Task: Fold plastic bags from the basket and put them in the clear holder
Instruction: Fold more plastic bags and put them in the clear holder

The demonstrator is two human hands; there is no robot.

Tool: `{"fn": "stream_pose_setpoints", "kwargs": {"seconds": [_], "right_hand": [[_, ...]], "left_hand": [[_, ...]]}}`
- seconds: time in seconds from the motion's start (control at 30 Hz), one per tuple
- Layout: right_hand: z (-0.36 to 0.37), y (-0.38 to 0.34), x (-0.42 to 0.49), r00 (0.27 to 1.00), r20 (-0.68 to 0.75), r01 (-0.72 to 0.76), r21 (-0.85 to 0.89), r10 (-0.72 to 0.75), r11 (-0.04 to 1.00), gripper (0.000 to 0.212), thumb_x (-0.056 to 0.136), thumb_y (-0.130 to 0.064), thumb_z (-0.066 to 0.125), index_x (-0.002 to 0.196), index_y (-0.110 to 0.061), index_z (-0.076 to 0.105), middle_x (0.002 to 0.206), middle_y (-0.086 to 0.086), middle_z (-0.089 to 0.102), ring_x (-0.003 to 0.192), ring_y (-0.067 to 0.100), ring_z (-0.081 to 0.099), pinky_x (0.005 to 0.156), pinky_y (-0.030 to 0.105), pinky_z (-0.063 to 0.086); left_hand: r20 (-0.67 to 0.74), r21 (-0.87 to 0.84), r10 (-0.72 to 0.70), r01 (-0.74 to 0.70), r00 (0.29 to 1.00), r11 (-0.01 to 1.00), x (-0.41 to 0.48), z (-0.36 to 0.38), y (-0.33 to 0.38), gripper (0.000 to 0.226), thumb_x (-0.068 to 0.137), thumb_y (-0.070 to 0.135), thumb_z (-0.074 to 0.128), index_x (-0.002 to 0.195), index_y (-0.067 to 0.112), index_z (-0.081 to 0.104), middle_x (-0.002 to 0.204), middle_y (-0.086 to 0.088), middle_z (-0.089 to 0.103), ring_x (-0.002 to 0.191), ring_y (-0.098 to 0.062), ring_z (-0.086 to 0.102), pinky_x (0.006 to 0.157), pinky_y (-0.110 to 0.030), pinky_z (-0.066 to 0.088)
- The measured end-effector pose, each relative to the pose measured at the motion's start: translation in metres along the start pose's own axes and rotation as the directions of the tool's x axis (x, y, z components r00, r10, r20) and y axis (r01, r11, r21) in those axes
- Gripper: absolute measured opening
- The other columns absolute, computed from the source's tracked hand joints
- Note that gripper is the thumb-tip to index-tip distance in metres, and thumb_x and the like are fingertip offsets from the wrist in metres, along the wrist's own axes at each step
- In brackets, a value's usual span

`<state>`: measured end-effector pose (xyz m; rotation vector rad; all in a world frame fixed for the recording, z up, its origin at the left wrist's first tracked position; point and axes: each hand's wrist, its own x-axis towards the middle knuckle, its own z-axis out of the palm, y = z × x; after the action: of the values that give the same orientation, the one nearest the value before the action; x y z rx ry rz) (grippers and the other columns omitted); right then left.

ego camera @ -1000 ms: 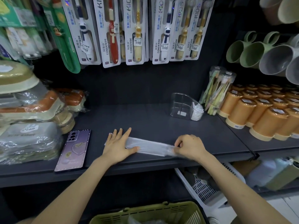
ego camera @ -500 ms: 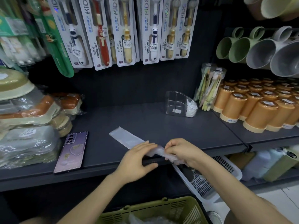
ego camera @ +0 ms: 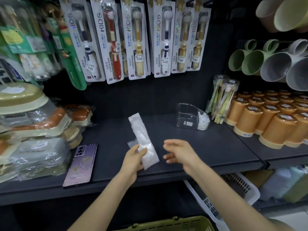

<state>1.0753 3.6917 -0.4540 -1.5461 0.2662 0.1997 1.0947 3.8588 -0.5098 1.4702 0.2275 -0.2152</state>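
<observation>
Left of frame: stacked wrapped packs (ego camera: 33,147) crowd the left end of the dark shelf (ego camera: 216,147); a purple phone (ego camera: 80,165) lies flat just beside them, near the front edge.
Top of frame: carded kids' toothbrush packs (ego camera: 133,39) hang in a row above the shelf.
Right of frame: rows of orange cups (ego camera: 270,120) fill the right end, with mugs (ego camera: 266,64) hanging above them and a tube of toothbrushes (ego camera: 221,97) upright at the back.
Clear holder (ego camera: 186,115): stands at the back of the shelf, right of centre, just left of the tube. White folded bags (ego camera: 202,121) sit in its right part.
Plastic bag (ego camera: 141,139): folded into a long narrow strip at frame centre, running from the lower centre up towards the back; whether its far end touches the shelf cannot be told.
Left hand (ego camera: 133,160): pinches the strip's near end, thumb on top and fingers underneath.
Right hand (ego camera: 180,152): blurred, fingers loosely spread and holding nothing, just right of the strip's near end and apart from it.
Open room: bare shelf lies between the strip and the holder, and between the phone and the hands.
Edges: the shelf's front edge runs just below both wrists.
Below the shelf: a white basket (ego camera: 246,185) sits at lower right, and the rim of a green basket (ego camera: 175,224) shows at the bottom edge.
</observation>
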Motion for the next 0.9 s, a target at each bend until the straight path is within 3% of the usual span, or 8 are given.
{"fn": "stream_pose_setpoints", "kwargs": {"seconds": [0.1, 0.2, 0.33, 0.47, 0.7, 0.9], "right_hand": [[0.023, 0.015, 0.005, 1.000, 0.027, -0.007, -0.115, 0.010, 0.993, 0.025, 0.093, -0.014, 0.062, 0.117, -0.008, 0.056, 0.089, 0.002, 0.061, 0.050, 0.011, 0.054, 0.043, 0.020, 0.046], [0.029, 0.023, 0.010, 0.999, 0.011, -0.043, -0.157, 0.045, 0.987, 0.015, 0.093, -0.020, 0.062, 0.103, -0.009, 0.063, 0.080, 0.003, 0.064, 0.048, 0.008, 0.054, 0.042, 0.020, 0.042], [0.027, 0.026, 0.014, 0.995, -0.036, -0.094, -0.158, 0.090, 0.983, 0.015, 0.092, -0.019, 0.063, 0.094, -0.005, 0.067, 0.068, 0.004, 0.062, 0.042, 0.008, 0.052, 0.038, 0.020, 0.034], [0.026, 0.028, 0.016, 0.990, -0.021, -0.142, -0.143, 0.141, 0.980, 0.021, 0.092, -0.025, 0.064, 0.090, -0.004, 0.064, 0.066, 0.004, 0.060, 0.041, 0.009, 0.052, 0.035, 0.019, 0.032], [0.026, 0.032, 0.018, 0.982, -0.016, -0.191, -0.051, 0.190, 0.980, 0.017, 0.091, -0.020, 0.065, 0.082, -0.005, 0.062, 0.062, 0.004, 0.055, 0.035, 0.006, 0.046, 0.035, 0.019, 0.034], [0.022, 0.032, 0.020, 0.989, -0.043, -0.144, -0.077, 0.141, 0.987, 0.017, 0.091, -0.016, 0.064, 0.077, -0.008, 0.060, 0.065, 0.006, 0.054, 0.035, 0.007, 0.042, 0.035, 0.018, 0.027]], "left_hand": [[-0.014, 0.045, 0.005, -0.004, 1.000, 0.999, 0.001, -0.002, -0.004, 0.037, 0.093, 0.019, 0.061, 0.129, 0.013, 0.056, 0.120, -0.011, 0.065, 0.107, -0.027, 0.065, 0.090, -0.046, 0.055], [0.004, 0.077, 0.026, -0.027, 1.000, 0.997, 0.000, -0.001, -0.004, 0.032, 0.094, 0.015, 0.059, 0.126, 0.013, 0.057, 0.111, -0.010, 0.069, 0.102, -0.025, 0.068, 0.090, -0.046, 0.055], [0.036, 0.056, 0.042, -0.044, 0.998, 0.997, -0.002, 0.002, -0.001, 0.027, 0.094, 0.009, 0.058, 0.120, 0.019, 0.057, 0.107, -0.006, 0.070, 0.098, -0.021, 0.069, 0.088, -0.041, 0.056], [0.047, 0.071, 0.028, -0.032, 0.998, 0.997, -0.001, 0.000, -0.002, 0.045, 0.092, 0.018, 0.062, 0.135, 0.022, 0.047, 0.123, -0.004, 0.063, 0.110, -0.021, 0.063, 0.098, -0.047, 0.050], [0.059, 0.037, 0.042, -0.044, 0.997, 0.998, -0.001, 0.001, -0.005, 0.060, 0.092, 0.020, 0.064, 0.146, 0.020, 0.037, 0.131, -0.006, 0.053, 0.118, -0.021, 0.056, 0.104, -0.043, 0.046], [0.066, 0.038, 0.024, -0.026, 0.998, 0.999, 0.000, 0.000, -0.004, 0.058, 0.091, 0.016, 0.065, 0.143, 0.022, 0.040, 0.120, -0.013, 0.060, 0.109, -0.024, 0.061, 0.088, -0.035, 0.055]]}}
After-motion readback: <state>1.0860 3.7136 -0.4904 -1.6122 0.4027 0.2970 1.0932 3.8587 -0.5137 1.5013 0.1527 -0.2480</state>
